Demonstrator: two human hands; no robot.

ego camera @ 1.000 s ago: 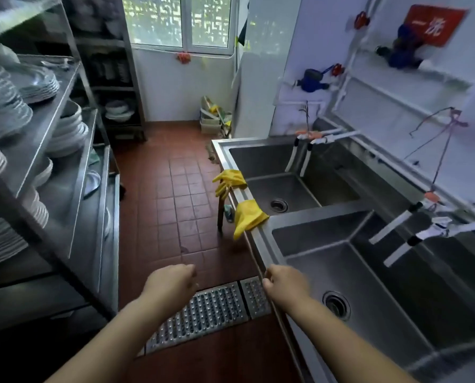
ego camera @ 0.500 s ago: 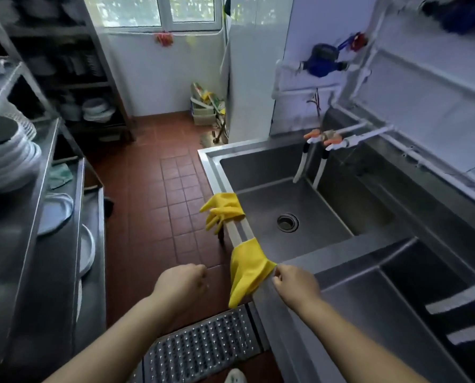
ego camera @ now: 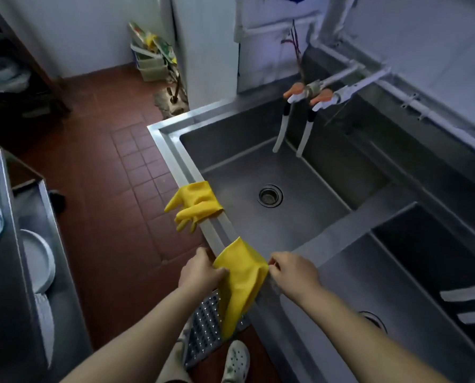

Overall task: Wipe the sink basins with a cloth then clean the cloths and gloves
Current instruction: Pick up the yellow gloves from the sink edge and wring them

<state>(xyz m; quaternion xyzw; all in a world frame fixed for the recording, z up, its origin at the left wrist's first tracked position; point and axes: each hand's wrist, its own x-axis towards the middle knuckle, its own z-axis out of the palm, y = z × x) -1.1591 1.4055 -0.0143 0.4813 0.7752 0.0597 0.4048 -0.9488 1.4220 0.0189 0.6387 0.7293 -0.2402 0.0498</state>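
Now both hands — left hand (ego camera: 200, 272), right hand (ego camera: 293, 272) — pinch the yellow glove (ego camera: 242, 277) on the steel sink rim (ego camera: 217, 239).

Red tile floor (ego camera: 98, 194); white walls (ego camera: 73, 37); steel shelf (ego camera: 15, 272) with plates (ego camera: 38, 261) left; floor grate (ego camera: 206, 324).

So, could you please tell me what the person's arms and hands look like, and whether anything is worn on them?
Both arms are bare from the bottom of the picture to the wrist: no sleeves show. The left hand and the right hand are bare too, with no gloves, rings, watch or bands visible. I can see no markings on them.
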